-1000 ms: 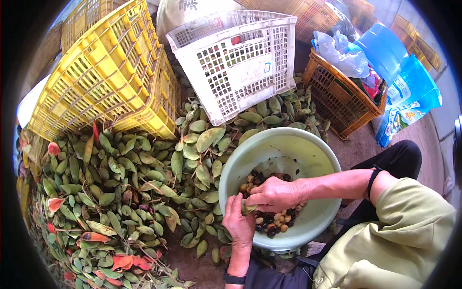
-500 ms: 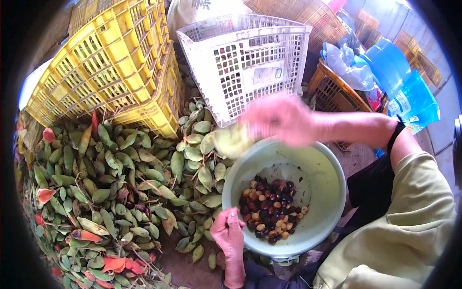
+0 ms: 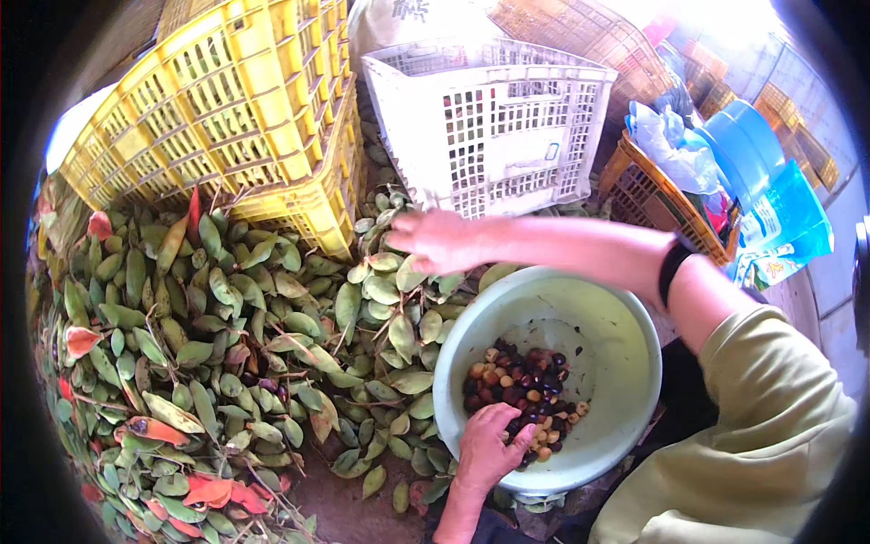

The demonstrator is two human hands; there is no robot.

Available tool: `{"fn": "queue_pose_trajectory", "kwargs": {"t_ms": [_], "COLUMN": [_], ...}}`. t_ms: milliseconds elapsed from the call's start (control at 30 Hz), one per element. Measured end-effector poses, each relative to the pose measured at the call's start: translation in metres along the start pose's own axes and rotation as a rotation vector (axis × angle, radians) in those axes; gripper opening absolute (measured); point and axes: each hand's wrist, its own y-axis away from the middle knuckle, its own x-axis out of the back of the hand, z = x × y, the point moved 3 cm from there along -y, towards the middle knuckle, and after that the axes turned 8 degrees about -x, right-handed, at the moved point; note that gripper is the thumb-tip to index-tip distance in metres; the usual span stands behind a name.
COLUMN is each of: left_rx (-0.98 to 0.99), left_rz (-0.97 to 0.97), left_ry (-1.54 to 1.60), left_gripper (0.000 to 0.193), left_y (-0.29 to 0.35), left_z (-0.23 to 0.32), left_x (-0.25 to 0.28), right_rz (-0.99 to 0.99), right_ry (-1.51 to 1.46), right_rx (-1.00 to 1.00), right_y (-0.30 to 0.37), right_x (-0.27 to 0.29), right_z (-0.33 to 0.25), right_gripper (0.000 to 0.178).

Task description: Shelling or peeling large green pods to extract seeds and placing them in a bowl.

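Note:
A pale green basin (image 3: 621, 426) stands before me with dark brown and tan nuts (image 3: 517, 390) heaped in its bottom. Over the basin's near left rim reaches my left hand (image 3: 489, 444), thumb and fingers apart, at the edge of the nuts; I see nothing held in it. My right hand (image 3: 439, 240) stretches across the basin's far side to the heap of green pods (image 3: 308, 308), between the yellow and white crates. Its fingers are spread among the pods, slightly blurred, and no pod shows in its grip. Several split pods show red insides.
Stacked yellow crates (image 3: 227, 100) rise behind the pods at the far left. A white crate (image 3: 507, 136) stands behind the basin. To its right are an orange crate (image 3: 666, 181), a clear plastic bag (image 3: 671, 145) and blue plastic containers (image 3: 739, 136).
My right hand has moved left and away from above the basin's far rim to the pods; the blurred pale green thing by it is gone. My left hand has opened from a pinch and moved over the nuts.

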Motion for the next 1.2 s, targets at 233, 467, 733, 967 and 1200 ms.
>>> {"fn": "queue_pose_trajectory", "kwargs": {"t_ms": [233, 467, 733, 967, 1200], "left_rx": [0.444, 0.429, 0.317, 0.232, 0.284], "left_rz": [0.373, 0.760, 1.019, 0.997, 0.994], "left_ry": [0.640, 1.074, 1.297, 1.105, 1.031], "left_gripper": [0.017, 0.046, 0.037, 0.037, 0.036], "left_y": [0.016, 0.009, 0.019, 0.040, 0.045], "left_z": [-0.014, -0.023, -0.028, -0.029, -0.026], "left_x": [0.022, 0.049, 0.065, 0.074, 0.072], "right_rz": [-0.026, 0.361, 0.255, 0.018, 0.125], "right_ry": [-0.213, -0.489, -0.843, -1.051, -1.098], "right_rx": [-0.178, 0.342, 0.377, 0.222, 0.180], "right_y": [0.000, 0.064, 0.108, 0.113, 0.122], "right_x": [-0.068, -0.004, -0.017, -0.025, -0.040], "right_z": [0.000, -0.073, -0.126, -0.145, -0.157], "right_gripper": [0.055, 0.031, 0.039, 0.042, 0.042]}}
